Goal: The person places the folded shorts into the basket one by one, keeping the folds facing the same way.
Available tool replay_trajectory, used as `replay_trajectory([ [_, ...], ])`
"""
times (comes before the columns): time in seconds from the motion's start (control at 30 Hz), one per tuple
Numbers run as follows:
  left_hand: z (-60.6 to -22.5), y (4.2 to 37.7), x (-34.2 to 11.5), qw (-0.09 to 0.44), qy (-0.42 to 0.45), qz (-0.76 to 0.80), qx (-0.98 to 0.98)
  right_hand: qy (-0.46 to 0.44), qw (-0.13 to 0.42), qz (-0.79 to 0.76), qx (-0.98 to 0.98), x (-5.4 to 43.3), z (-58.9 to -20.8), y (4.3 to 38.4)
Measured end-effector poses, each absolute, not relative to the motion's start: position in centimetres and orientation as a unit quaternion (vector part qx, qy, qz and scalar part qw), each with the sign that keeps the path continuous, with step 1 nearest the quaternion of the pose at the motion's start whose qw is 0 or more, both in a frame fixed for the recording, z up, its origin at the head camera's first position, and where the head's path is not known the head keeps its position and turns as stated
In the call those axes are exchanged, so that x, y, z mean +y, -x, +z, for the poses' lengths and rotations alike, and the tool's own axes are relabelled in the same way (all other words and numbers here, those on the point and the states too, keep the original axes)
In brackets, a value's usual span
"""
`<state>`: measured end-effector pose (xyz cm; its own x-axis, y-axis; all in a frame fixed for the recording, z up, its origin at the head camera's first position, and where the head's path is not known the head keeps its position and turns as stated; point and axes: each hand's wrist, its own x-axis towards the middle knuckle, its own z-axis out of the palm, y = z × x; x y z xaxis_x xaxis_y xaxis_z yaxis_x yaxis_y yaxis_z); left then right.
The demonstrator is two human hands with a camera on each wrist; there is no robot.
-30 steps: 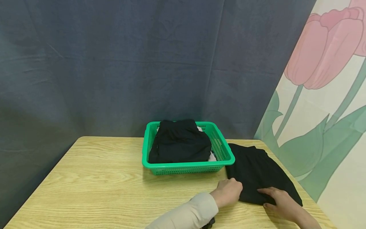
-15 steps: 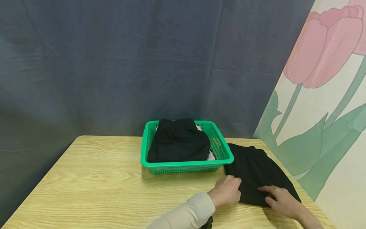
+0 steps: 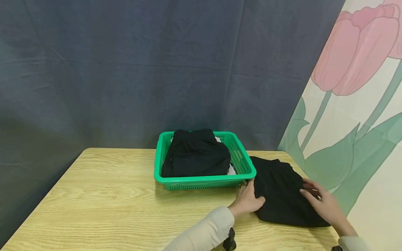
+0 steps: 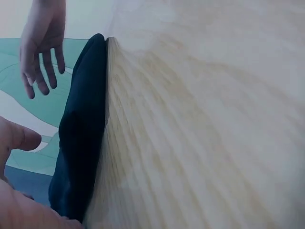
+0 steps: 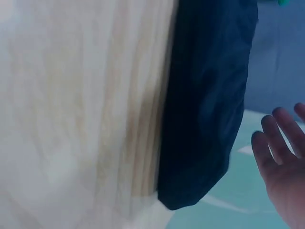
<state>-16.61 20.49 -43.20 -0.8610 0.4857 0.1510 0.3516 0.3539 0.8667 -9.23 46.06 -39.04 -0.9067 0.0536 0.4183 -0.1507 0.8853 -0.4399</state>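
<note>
A folded black garment with a gathered top edge lies on the table at the right. At its left side, my left hand has its fingers extended by the basket's front right corner and its thumb over the cloth edge. Beside the garment's right edge is my right hand, fingers loosely bent and apart from the thumb. The left wrist view shows the black cloth as a thick stack seen from the side. In the right wrist view, my right fingers stand away from the cloth.
A green perforated basket stands at the back middle, overlapping the garment's far left corner in the head view. It contains another folded black garment over white cloth. The wooden table meets a dark curtain behind and a tulip-painted wall at the right.
My left hand has opened from a curled pose and slid slightly away from me along the garment's left side. My right hand has moved from the near edge to the right edge.
</note>
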Motion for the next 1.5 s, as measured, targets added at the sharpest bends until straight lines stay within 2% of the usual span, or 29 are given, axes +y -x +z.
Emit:
replay_trajectory([
  [0.27, -42.9, 16.6, 21.9, 0.087, -0.169, 0.589, 0.786, 0.068, 0.172, 0.245, -0.952, 48.8, -40.1, 9.7],
  [0.47, -42.8, 16.5, 22.9, 0.097, -0.139, 0.640, 0.750, 0.128, 0.106, 0.281, -0.945, 50.4, -40.2, 9.8],
  [0.63, -43.0, 16.3, 23.6, 0.104, -0.109, 0.661, 0.735, 0.126, 0.063, 0.328, -0.934, 50.8, -40.3, 9.6],
  [0.97, -42.9, 16.2, 24.0, 0.091, -0.087, 0.682, 0.720, 0.135, 0.050, 0.380, -0.914, 50.5, -40.2, 9.8],
  [1.07, -43.3, 16.3, 24.3, 0.097, -0.076, 0.692, 0.711, 0.140, 0.044, 0.420, -0.896, 50.5, -40.4, 9.8],
  [1.23, -43.9, 16.8, 24.5, 0.113, -0.068, 0.720, 0.682, 0.153, 0.002, 0.499, -0.853, 50.3, -40.4, 9.9],
  [1.5, -44.1, 17.5, 24.7, 0.140, -0.057, 0.763, 0.629, 0.152, -0.021, 0.525, -0.837, 50.3, -40.3, 10.5],
])
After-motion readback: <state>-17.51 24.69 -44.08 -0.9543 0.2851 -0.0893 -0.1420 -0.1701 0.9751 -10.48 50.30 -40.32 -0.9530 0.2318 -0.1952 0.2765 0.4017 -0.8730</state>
